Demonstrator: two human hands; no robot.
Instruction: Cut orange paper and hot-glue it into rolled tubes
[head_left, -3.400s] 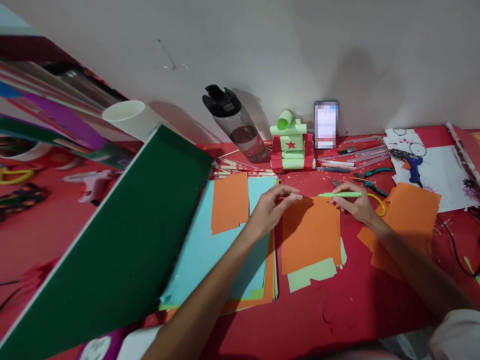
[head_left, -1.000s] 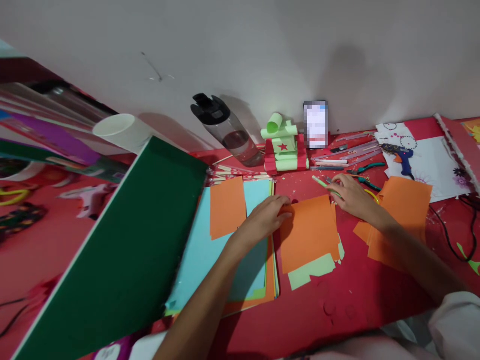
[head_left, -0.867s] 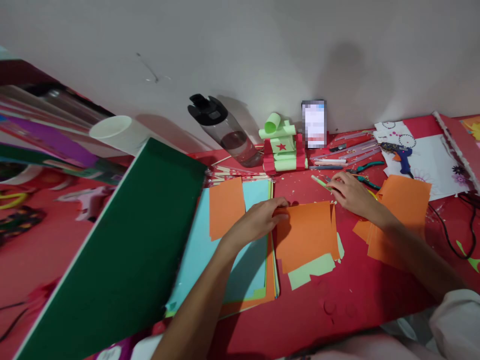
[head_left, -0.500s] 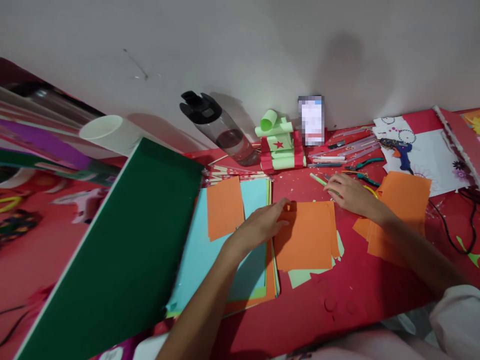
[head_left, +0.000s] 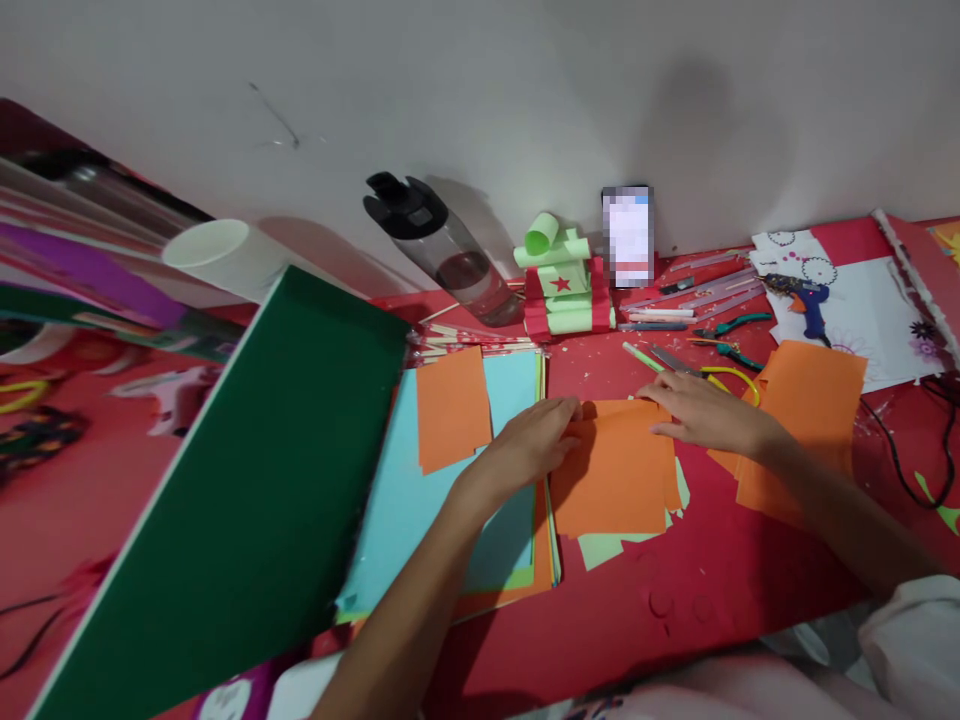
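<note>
Stacked orange paper sheets (head_left: 615,480) lie on the red tabletop, over pieces of pale green paper (head_left: 600,550). My left hand (head_left: 536,435) is at the top left corner of the top sheet, thumb and fingers closed on its edge. My right hand (head_left: 697,410) grips the same edge at its top right corner. Between them the edge looks slightly raised. Just beyond my right hand lie a pale green pen (head_left: 641,357) and a grey blade-like tool (head_left: 670,360). Yellow-handled scissors (head_left: 739,378) are partly hidden behind that hand.
Left are blue paper sheets (head_left: 382,520), a small orange piece (head_left: 452,410) and a dark green board (head_left: 247,480). A water bottle (head_left: 465,265), rolled green paper craft (head_left: 562,285) and phone (head_left: 630,235) stand by the wall. A glue gun (head_left: 810,305) and orange sheets (head_left: 814,430) lie right.
My right hand has moved down and left, from beside the green pen to the top right corner of the orange paper. My left hand stays at the left corner.
</note>
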